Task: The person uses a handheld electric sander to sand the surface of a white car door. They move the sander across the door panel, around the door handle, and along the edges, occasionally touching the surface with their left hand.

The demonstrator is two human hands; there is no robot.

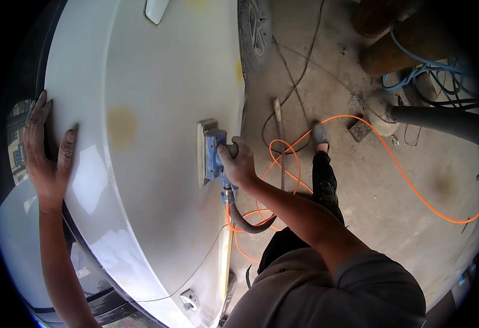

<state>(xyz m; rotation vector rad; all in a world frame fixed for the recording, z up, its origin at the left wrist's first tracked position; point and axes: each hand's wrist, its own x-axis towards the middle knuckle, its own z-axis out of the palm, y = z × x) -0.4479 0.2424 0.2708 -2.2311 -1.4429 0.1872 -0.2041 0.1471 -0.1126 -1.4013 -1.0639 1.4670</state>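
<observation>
My right hand [237, 164] grips a blue sander [214, 153] whose pale rectangular pad rests on the white car body panel [157, 98]. A grey ribbed hose [249, 224] and an orange air line come off the sander's lower end. My left hand [48, 158] lies with fingers apart on the car's edge beside the dark window [18, 147]. Yellowish patches [122, 127] and sanded areas show on the panel. A door handle [189, 299] is near the bottom.
A car wheel [256, 30] is at the top. On the concrete floor [420, 147] lie tangled orange hose [392, 154] and dark cables. Metal cylinders [398, 44], blue hoses [395, 82], a dark pipe [436, 120] and a patterned plate [359, 128] stand or lie at the right, near my shoe [320, 134].
</observation>
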